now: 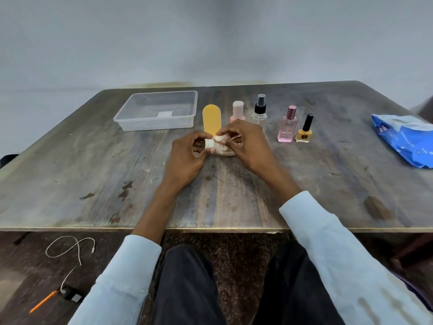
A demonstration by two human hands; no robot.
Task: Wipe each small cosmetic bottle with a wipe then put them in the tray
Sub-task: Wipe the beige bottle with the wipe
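The left hand (187, 153) pinches a small bottle's white cap (209, 144). The right hand (248, 141) grips what looks like a wipe (223, 146) bunched round the bottle. The tray (155, 111) sits apart on the tabletop (93, 172).

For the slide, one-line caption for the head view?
Both hands, left hand and right hand, wipe a small bottle with a wipe; tray holds no bottles.

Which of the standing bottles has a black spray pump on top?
The clear spray bottle, third in the row from the tray, between the pink-capped bottle and the pink perfume bottle.
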